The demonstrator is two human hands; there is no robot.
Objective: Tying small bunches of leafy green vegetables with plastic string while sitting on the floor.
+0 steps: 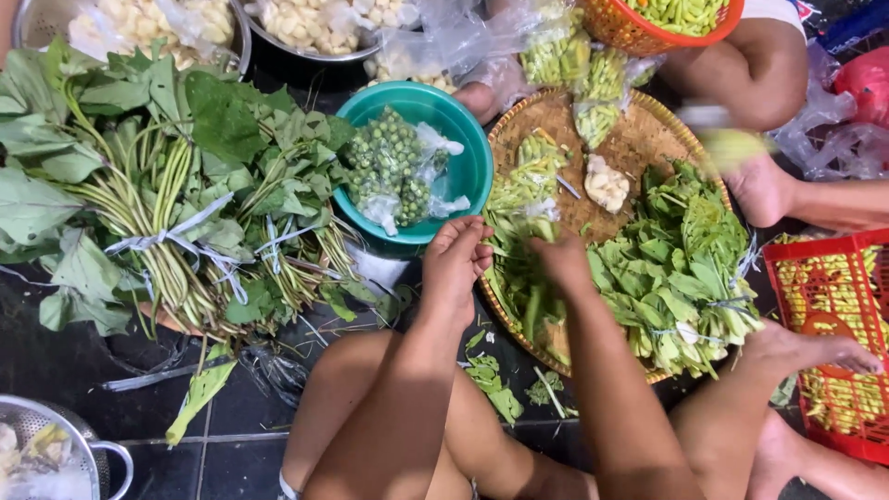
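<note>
Sorting greens on the woven tray (639, 139).
Your left hand (456, 261), fingers curled shut, sits at the tray's left rim near the teal bowl (472, 148); your right hand (560, 259) grasps long green beans (519, 278) lying on the tray's near-left part.

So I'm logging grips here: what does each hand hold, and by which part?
Left hand looks closed at the woven tray's rim; contents hidden. Right hand rests in the green beans; an actual hold cannot be told.
</note>
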